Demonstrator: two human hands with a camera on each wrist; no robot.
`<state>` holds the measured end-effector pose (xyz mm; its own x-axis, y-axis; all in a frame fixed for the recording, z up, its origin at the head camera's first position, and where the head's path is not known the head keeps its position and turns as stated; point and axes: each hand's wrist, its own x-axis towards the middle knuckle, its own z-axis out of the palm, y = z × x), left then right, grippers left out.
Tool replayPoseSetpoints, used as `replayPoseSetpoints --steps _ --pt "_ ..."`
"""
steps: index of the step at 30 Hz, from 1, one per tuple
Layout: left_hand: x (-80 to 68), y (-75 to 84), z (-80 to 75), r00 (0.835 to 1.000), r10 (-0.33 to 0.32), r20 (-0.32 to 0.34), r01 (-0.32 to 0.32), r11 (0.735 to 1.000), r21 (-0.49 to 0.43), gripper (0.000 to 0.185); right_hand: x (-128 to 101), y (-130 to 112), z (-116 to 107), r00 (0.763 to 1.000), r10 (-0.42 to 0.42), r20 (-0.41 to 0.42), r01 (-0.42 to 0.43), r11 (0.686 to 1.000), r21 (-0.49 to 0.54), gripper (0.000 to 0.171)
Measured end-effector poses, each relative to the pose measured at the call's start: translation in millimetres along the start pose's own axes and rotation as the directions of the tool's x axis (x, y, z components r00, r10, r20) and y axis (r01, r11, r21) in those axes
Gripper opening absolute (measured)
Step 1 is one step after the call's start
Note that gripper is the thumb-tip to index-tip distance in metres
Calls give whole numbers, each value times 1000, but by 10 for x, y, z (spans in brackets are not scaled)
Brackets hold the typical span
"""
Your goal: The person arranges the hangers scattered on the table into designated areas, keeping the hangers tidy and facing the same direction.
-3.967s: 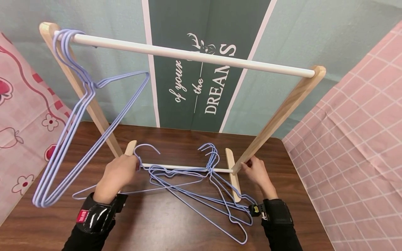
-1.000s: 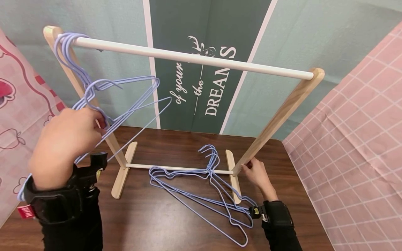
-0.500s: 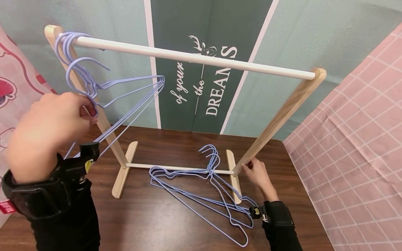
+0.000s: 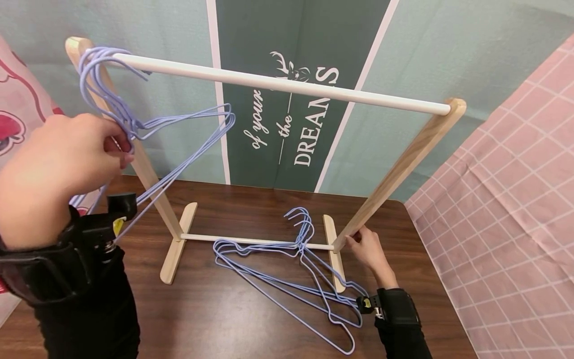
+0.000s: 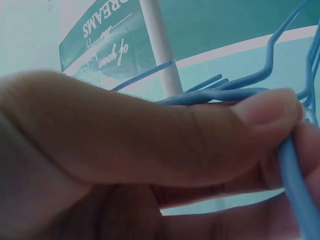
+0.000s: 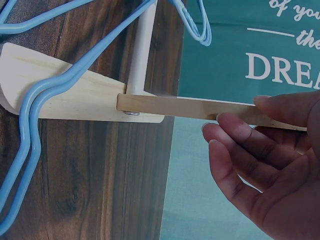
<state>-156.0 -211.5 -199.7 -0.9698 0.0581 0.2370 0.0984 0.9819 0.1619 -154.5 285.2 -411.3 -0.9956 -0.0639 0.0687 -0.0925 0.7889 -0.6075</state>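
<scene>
- One blue wire hanger (image 4: 179,134) is pinched at its neck by the left hand (image 4: 58,164), hook up at the white top rail (image 4: 278,85) beside the others hanging there.
- Right hand (image 4: 369,249) has its fingers curled around the rack's wooden right leg (image 4: 399,164) near the foot.
- More hangers (image 4: 287,274) lie on the brown table (image 4: 224,319).

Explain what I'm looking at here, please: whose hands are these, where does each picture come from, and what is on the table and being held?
A person wears three cameras: one on the head, one on each wrist. The head view looks down on a brown table carrying a small wooden clothes rack with a white rail. The left hand pinches a blue wire hanger among those hooked at the rail's left end; its wrist view shows thumb and wire close up. The right hand holds the rack's right post near its base, as its wrist view shows. More loose hangers lie on the table.
</scene>
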Motion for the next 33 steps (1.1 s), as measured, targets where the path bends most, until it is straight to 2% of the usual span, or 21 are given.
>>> replayPoseSetpoints --steps 8,15,22,28,33 --pt "109 -162 -16 998 49 29 -49 999 -16 8 -11 4 9 1000 -6 2 6 1000 9 18" --pt "166 -270 7 997 70 -9 -70 997 -13 9 -5 -3 2 1000 -11 0 11 1000 11 20" --pt "157 -125 -82 998 51 23 -50 998 -25 8 -9 2 5 1000 -8 -4 8 1000 13 19" --pt "138 0 -164 998 54 20 -54 998 -29 11 -10 0 2 1000 -20 -13 20 1000 9 15" --pt "142 73 -178 998 24 54 -21 998 -58 14 -5 -1 10 1000 -21 -13 21 1000 6 15"
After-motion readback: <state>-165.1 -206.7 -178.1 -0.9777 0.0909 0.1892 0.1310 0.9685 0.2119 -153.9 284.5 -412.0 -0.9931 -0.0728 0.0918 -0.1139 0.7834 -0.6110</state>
